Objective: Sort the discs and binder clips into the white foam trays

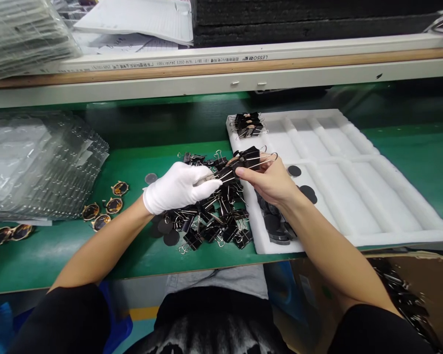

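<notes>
My left hand (175, 187), in a white glove, is closed with thumb and fingers around the wire handles of a black binder clip (227, 173). Bare, my right hand (271, 181) is closed on a second black binder clip (251, 157), its thumb against the first one. A small part between the two clips is mostly hidden. Below both hands lies a pile of black binder clips (210, 231) with silver handles. Dark round discs (171, 238) lie at the pile's left edge.
A white foam tray (317, 162) with compartments is on the right, holding clamped clips (248, 126) at its far corner and dark discs (273, 223) nearby. Gold-rimmed watch parts (114, 205) lie left, by stacked clear plastic trays (40, 172). A shelf edge (206, 78) runs across the back.
</notes>
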Available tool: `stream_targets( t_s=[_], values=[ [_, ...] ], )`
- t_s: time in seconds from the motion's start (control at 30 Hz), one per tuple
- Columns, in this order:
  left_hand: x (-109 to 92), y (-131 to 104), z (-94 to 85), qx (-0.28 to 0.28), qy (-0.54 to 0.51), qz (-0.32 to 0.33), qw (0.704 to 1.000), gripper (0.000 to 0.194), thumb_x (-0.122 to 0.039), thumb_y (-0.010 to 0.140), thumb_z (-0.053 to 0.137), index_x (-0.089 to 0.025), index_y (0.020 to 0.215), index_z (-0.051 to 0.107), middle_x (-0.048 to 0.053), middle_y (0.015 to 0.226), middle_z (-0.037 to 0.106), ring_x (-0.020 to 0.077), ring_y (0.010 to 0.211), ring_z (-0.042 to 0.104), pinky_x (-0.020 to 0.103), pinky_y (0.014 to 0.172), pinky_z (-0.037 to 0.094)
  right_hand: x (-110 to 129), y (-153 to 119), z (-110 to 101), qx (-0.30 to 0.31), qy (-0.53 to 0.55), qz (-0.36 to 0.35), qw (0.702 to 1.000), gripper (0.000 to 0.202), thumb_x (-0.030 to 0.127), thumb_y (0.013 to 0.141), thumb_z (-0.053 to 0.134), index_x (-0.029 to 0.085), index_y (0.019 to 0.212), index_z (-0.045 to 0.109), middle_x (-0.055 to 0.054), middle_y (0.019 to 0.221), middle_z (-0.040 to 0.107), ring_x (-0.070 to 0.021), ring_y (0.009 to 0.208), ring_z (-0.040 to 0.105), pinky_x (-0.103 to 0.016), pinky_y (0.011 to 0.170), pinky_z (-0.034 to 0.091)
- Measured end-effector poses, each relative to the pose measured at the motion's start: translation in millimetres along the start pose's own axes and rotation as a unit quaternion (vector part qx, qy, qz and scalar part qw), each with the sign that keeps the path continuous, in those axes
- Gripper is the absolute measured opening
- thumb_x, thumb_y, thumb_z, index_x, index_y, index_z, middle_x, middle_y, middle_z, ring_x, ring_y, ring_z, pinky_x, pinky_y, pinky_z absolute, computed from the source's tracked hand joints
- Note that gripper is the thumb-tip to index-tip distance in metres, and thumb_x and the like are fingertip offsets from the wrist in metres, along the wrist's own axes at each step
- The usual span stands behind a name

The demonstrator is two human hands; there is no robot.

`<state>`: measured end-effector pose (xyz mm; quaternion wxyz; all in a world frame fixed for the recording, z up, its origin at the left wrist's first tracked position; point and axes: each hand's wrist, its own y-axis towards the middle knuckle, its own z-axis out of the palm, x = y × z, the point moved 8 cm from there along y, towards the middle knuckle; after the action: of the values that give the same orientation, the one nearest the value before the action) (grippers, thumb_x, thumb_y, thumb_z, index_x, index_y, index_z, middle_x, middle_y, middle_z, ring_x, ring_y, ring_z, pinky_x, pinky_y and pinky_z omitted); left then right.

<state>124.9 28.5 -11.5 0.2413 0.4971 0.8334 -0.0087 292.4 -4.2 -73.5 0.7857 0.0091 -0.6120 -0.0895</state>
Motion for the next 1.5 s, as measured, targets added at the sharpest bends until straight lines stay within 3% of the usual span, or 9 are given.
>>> stream_targets(
  t_s=[0.23, 0.33, 0.43, 0.57, 0.73, 0.9, 1.13, 1.3, 1.5],
  values=[
    [13.0, 1.4, 10.1, 0.039, -0.121, -0.069, 0.989, 0.037, -0.054, 0.095, 0.057, -0.019, 0.087, 0.063, -0.003, 0.067, 0.062, 0.0097, 0.057, 0.054, 0.023, 0.057, 0.040, 3.8, 2.1, -0.2, 0.024, -0.013, -0.026, 0.999, 0.034, 0.040, 0.065, 0.096, 0.025, 0.089, 0.078, -0.004, 0.096, 0.077, -0.0239, 0.098, 0.072, -0.047, 0.098, 0.058],
    [18.3, -1.0, 29.9, 0.088, -0.364, -0.157, 0.914, 0.050, -0.063, 0.102, 0.041, -0.019, 0.110, 0.062, 0.005, 0.084, 0.074, 0.0131, 0.057, 0.065, 0.025, 0.052, 0.044, 27.4, -4.9, 4.6, 0.048, -0.080, -0.142, 0.985, 0.021, 0.034, 0.070, 0.094, 0.030, 0.085, 0.080, -0.003, 0.100, 0.073, -0.0230, 0.097, 0.069, -0.045, 0.096, 0.058],
    [16.5, -2.0, 34.1, 0.084, -0.444, -0.202, 0.869, 0.053, -0.064, 0.103, 0.040, -0.017, 0.091, 0.062, 0.006, 0.075, 0.071, 0.0108, 0.049, 0.060, 0.024, 0.048, 0.042, 41.8, -12.7, 7.3, 0.063, -0.165, -0.198, 0.964, 0.019, 0.034, 0.075, 0.090, 0.035, 0.093, 0.082, -0.003, 0.113, 0.071, -0.0253, 0.104, 0.068, -0.046, 0.096, 0.058],
    [7.7, 2.0, 6.5, 0.012, -0.338, -0.140, 0.931, 0.043, -0.055, 0.103, 0.048, -0.017, 0.088, 0.061, 0.001, 0.070, 0.068, 0.0108, 0.054, 0.063, 0.024, 0.058, 0.050, 41.1, -3.0, -10.8, 0.039, -0.145, -0.114, 0.982, 0.052, 0.037, 0.080, 0.087, 0.038, 0.129, 0.071, -0.003, 0.129, 0.071, -0.0263, 0.111, 0.070, -0.046, 0.100, 0.059],
    [8.6, 0.5, -2.5, -0.002, -0.217, -0.112, 0.970, 0.041, -0.055, 0.103, 0.047, -0.018, 0.104, 0.066, -0.002, 0.073, 0.068, 0.0143, 0.064, 0.068, 0.027, 0.069, 0.052, 38.0, 3.8, -1.3, 0.123, -0.148, 0.013, 0.981, 0.041, 0.049, 0.091, 0.073, 0.028, 0.126, 0.073, -0.007, 0.117, 0.079, -0.0240, 0.107, 0.075, -0.042, 0.093, 0.061],
    [11.8, -0.5, 4.0, 0.057, -0.106, -0.077, 0.990, 0.049, -0.057, 0.104, 0.046, -0.021, 0.135, 0.059, 0.002, 0.098, 0.075, 0.0191, 0.085, 0.070, 0.031, 0.077, 0.052, 51.1, 20.0, -3.9, 0.194, -0.331, -0.035, 0.923, 0.027, 0.036, 0.081, 0.080, 0.025, 0.105, 0.082, -0.005, 0.101, 0.082, -0.0240, 0.092, 0.076, -0.043, 0.090, 0.061],
    [22.2, -2.1, -24.1, 0.055, 0.022, -0.089, 0.994, 0.050, -0.056, 0.105, 0.041, -0.021, 0.133, 0.065, 0.006, 0.115, 0.076, 0.0223, 0.099, 0.071, 0.032, 0.085, 0.051, 31.3, 109.6, -117.7, 0.016, -0.482, -0.077, 0.873, 0.020, 0.026, 0.076, 0.076, 0.019, 0.095, 0.080, -0.012, 0.096, 0.080, -0.0306, 0.092, 0.074, -0.054, 0.096, 0.057],
    [23.6, -3.6, -28.5, 0.064, 0.023, -0.090, 0.994, 0.048, -0.054, 0.105, 0.042, -0.022, 0.130, 0.067, 0.005, 0.122, 0.075, 0.0220, 0.105, 0.071, 0.033, 0.091, 0.051, 3.3, 121.4, -119.9, 0.042, -0.487, -0.103, 0.867, 0.024, 0.028, 0.082, 0.067, 0.017, 0.102, 0.077, -0.016, 0.110, 0.078, -0.0310, 0.102, 0.072, -0.051, 0.097, 0.056],
    [26.6, -4.0, -27.4, 0.077, 0.029, -0.090, 0.993, 0.047, -0.054, 0.106, 0.039, -0.023, 0.129, 0.067, 0.004, 0.126, 0.074, 0.0230, 0.110, 0.070, 0.033, 0.095, 0.051, 13.0, 113.9, -120.5, 0.063, -0.520, -0.123, 0.843, 0.026, 0.029, 0.084, 0.066, 0.020, 0.106, 0.075, -0.014, 0.114, 0.076, -0.0329, 0.107, 0.070, -0.051, 0.096, 0.056]
  ],
)
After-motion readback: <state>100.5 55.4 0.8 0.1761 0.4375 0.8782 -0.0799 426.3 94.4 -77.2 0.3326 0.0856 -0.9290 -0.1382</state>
